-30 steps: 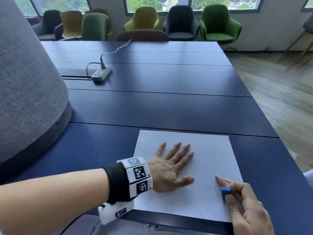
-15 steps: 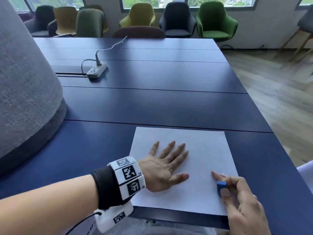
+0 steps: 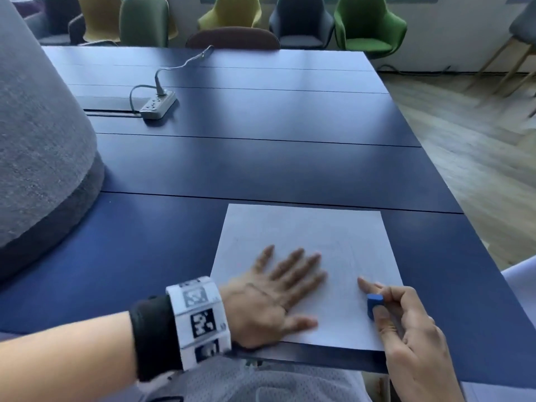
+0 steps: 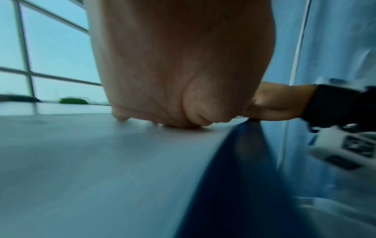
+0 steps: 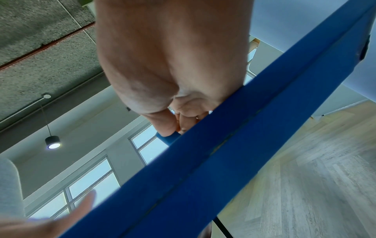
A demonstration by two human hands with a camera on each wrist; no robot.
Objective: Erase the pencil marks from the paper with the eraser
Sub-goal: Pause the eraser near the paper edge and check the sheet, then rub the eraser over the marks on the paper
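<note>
On paper [image 3: 301, 227], right-hand [image 3: 406, 323] grip, eraser [image 3: 374, 304]

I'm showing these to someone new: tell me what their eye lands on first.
First the white paper at the near edge of the dark blue table, with the left hand spread flat on it. Next, the small blue eraser pinched in the right hand at the sheet's right side. Then the green chair across the room.

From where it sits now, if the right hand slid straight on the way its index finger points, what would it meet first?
Only bare paper ahead of the right hand and its eraser; the left hand lies off to the side. Height above the sheet is unclear.
</note>
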